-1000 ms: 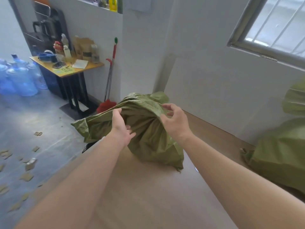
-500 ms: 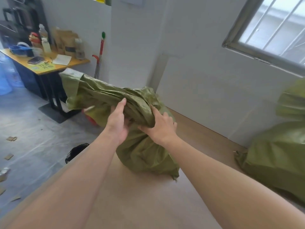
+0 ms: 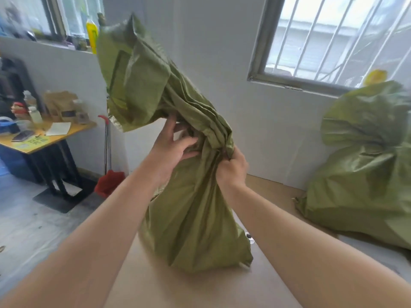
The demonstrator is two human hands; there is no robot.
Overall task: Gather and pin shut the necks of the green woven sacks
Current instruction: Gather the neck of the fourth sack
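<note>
A filled green woven sack (image 3: 191,223) stands upright on the brown tabletop (image 3: 200,290) in front of me. Its long gathered neck (image 3: 142,76) rises up and to the left, flaring open at the top. My right hand (image 3: 231,167) is clenched around the bunched fabric at the base of the neck. My left hand (image 3: 173,143) presses the neck's left side with fingers spread against the folds. A small dark and clear object (image 3: 249,237) peeks out by the sack's right side; I cannot tell what it is.
A second green sack (image 3: 364,165) with its neck gathered sits at the right by the wall. A yellow side table (image 3: 46,136) with bottles and papers stands at the left, a red broom (image 3: 109,174) beside it. A barred window (image 3: 333,41) is above.
The sack has been stood up and its neck swung from lying leftward to pointing upward. Both hands moved up to the base of the neck, the right now clenched on it.
</note>
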